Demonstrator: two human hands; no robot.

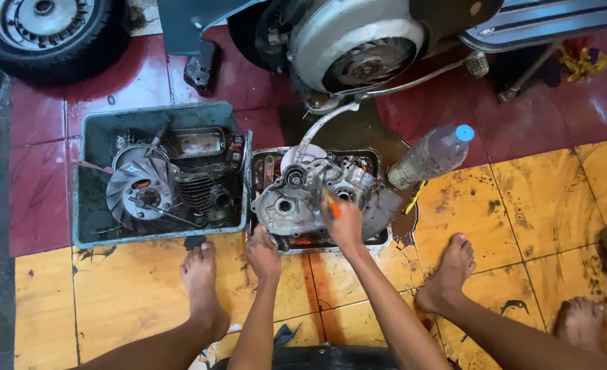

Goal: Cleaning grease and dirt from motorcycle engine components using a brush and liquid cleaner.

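Note:
A grey metal engine case [296, 199] lies in a shallow metal tray [378, 240] on the tiled floor in front of me. My right hand [344, 223] is over the case and grips a small orange-handled tool [332, 207] whose tip touches the case. My left hand [263, 253] rests on the tray's near edge, beside the lower left of the case; what its fingers hold is hidden.
A grey plastic bin [87, 205] at left holds a fan wheel [139, 192] and a finned cylinder. A clear plastic bottle [430, 156] with blue cap stands right of the tray. A scooter engine [358, 41] and a tyre [43, 27] are behind. My bare feet flank the tray.

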